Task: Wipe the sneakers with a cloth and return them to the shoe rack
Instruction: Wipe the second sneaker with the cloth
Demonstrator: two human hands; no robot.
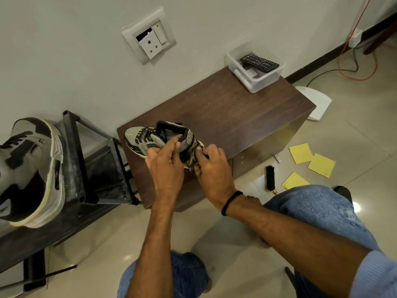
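A grey and black sneaker (141, 138) lies on the near left corner of a dark wooden cabinet (225, 112), toe pointing left. My left hand (165, 166) grips its collar, fingers curled over the rim. My right hand (212, 164) presses a dark patterned cloth (194, 166) against the heel, fingers curled round it. The matching sneaker (32, 168) stands on the black shoe rack (86, 168) at the left.
A clear plastic box (255, 82) with a remote control sits at the cabinet's far end. On the tiled floor to the right lie a black shoe brush (269, 177), yellow cloths (309, 160), a white dustpan (315, 102) and cables. My knees in jeans fill the bottom.
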